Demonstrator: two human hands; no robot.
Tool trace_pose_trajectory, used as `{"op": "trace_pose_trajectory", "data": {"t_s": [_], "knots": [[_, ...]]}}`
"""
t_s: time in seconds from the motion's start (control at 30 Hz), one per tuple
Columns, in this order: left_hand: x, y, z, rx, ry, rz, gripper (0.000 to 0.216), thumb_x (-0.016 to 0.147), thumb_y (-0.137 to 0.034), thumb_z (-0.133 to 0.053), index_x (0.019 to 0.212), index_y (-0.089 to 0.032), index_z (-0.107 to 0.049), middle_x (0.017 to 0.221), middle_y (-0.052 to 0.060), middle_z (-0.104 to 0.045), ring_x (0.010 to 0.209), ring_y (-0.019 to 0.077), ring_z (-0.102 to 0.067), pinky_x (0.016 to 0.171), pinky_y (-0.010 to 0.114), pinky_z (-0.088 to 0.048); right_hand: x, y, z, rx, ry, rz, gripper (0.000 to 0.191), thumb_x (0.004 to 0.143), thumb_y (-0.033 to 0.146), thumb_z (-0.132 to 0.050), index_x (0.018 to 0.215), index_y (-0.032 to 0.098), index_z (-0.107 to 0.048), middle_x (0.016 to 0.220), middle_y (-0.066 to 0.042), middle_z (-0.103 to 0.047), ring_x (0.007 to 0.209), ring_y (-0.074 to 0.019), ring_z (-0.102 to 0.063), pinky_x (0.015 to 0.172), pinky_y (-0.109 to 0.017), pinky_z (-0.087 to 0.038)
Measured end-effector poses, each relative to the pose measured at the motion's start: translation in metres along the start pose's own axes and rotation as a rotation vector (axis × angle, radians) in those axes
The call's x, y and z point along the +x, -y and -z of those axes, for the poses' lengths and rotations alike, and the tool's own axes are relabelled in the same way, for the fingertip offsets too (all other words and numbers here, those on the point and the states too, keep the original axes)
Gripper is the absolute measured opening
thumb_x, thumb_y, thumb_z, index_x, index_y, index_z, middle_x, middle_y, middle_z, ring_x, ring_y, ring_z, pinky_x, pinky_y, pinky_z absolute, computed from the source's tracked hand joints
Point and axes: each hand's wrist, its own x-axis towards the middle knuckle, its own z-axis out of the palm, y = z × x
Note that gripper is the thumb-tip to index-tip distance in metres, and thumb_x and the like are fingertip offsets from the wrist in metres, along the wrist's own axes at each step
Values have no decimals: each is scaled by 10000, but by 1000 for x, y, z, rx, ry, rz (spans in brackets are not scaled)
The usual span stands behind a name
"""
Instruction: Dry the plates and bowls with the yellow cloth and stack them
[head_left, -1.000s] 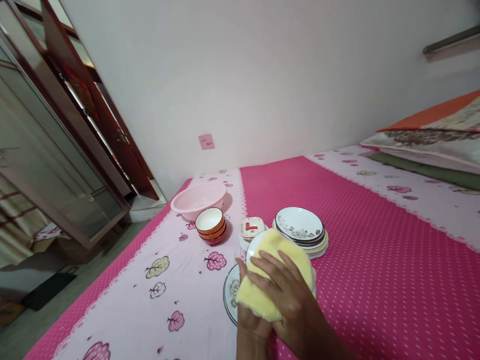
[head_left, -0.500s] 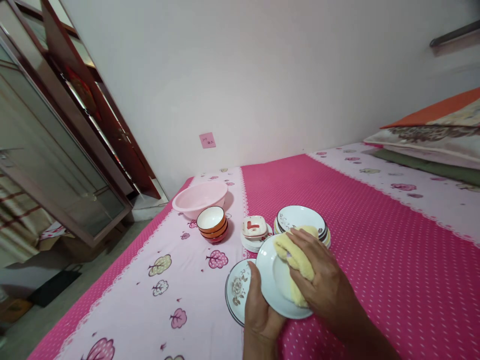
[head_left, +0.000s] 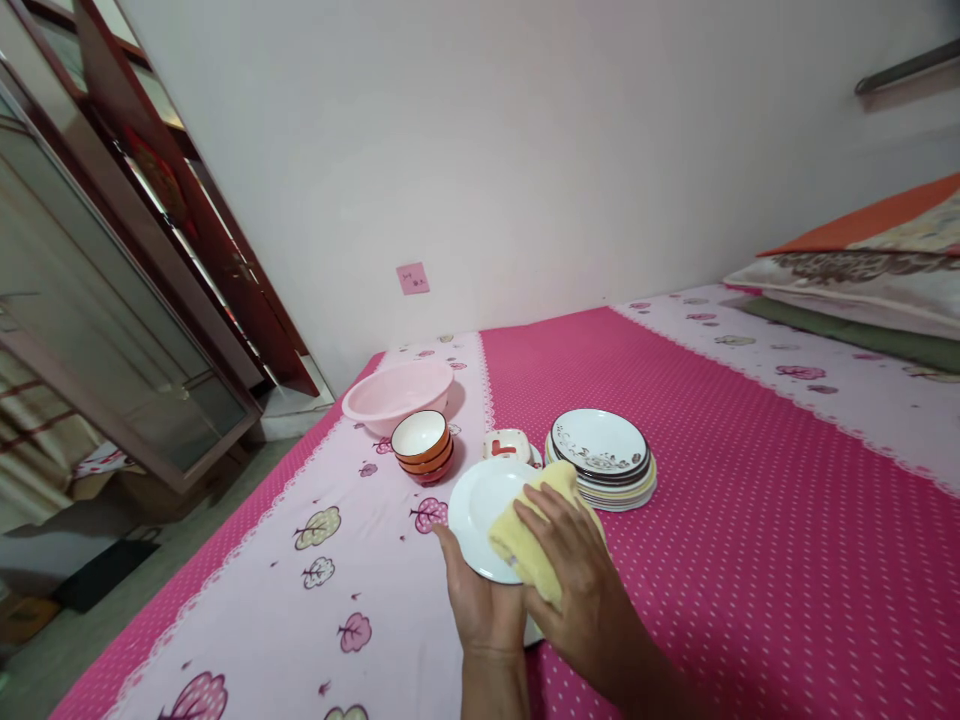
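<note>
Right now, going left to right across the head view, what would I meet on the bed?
stack of orange bowls → held white plate → stack of patterned plates → pillows

1. Bed [head_left: 750, 520]: pink dotted sheet with a pale tree-print band along the left edge.
2. Pink plastic basin [head_left: 397, 392], near the far left corner.
3. Stack of orange bowls [head_left: 422, 447], just beside the basin.
4. Small square dishes [head_left: 507, 443], stacked.
5. Stack of patterned plates [head_left: 602, 460], centre.
6. Pillows [head_left: 847, 290], piled far right.

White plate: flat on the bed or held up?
Held up, tilted: left hand grips the plate, right hand presses yellow cloth on it.
</note>
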Motion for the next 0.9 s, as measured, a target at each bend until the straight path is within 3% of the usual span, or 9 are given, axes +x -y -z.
{"op": "trace_pose_trajectory", "data": {"t_s": [0.1,0.23,0.43,0.5,0.6,0.67,0.73,0.83,0.9], "knots": [[-2,-7,0,33,-6,11,760,946,-750,-433,1365,-168,-684,1358,175,-715,1409,343,-549,1221,493,-396,-1,6,5,38,139,58,836,750,52,-528,1554,195,-356,1607,-142,-435,1540,-337,-298,1252,-661,-247],[-5,-9,-5,80,2,67,788,959,-758,-384,1374,-153,-672,1342,182,-723,1394,315,-568,1211,448,-414,-5,3,3,25,203,104,861,732,-8,-483,1561,202,-384,1629,-123,-416,1549,-310,-294,1252,-602,-311],[-10,0,-24,112,-19,155,722,1007,-678,-364,1286,-116,-722,1344,195,-717,1413,301,-546,1235,441,-380,-10,-6,-11,-98,-40,94,606,946,23,-421,1537,155,-434,1456,-163,-596,1431,-291,-474,1146,-562,-465],[-14,0,-29,173,30,162,674,1012,-642,-405,1295,-116,-717,1369,195,-702,1440,305,-513,1248,455,-356,-8,-5,-11,-85,-111,111,599,942,7,-412,1520,155,-460,1417,-162,-627,1389,-284,-522,1112,-534,-499],[-20,-6,-33,322,170,29,596,978,-578,-562,1430,-195,-622,1475,144,-636,1488,293,-448,1255,443,-333,-2,-1,-3,39,-241,71,546,949,35,-474,1470,190,-516,1358,-136,-676,1325,-268,-591,1108,-494,-515],[-23,-10,-35,483,254,-65,652,945,-576,-628,1525,-303,-508,1567,103,-550,1494,303,-433,1230,461,-360,2,0,5,224,-301,-105,470,945,114,-551,1404,210,-575,1325,-124,-701,1258,-270,-650,1075,-463,-551],[-23,-14,-37,687,240,-115,686,928,-572,-658,1548,-360,-454,1582,97,-518,1457,314,-476,1170,460,-419,6,-2,15,460,-336,-429,423,915,244,-640,1335,206,-623,1252,-126,-739,1122,-290,-726,953,-432,-622],[-17,-15,-35,870,45,-251,676,922,-527,-686,1527,-323,-464,1397,109,-630,1243,258,-629,974,358,-513,10,-11,28,847,-358,-925,551,795,395,-768,1284,177,-639,1046,-120,-801,870,-314,-782,729,-410,-665],[-11,-13,-31,902,-114,-370,690,891,-516,-727,1494,-284,-485,1162,56,-682,1026,190,-661,838,290,-503,12,-18,31,1037,-355,-1053,620,736,417,-785,1287,177,-633,982,-112,-814,832,-328,-787,694,-417,-664]]}}
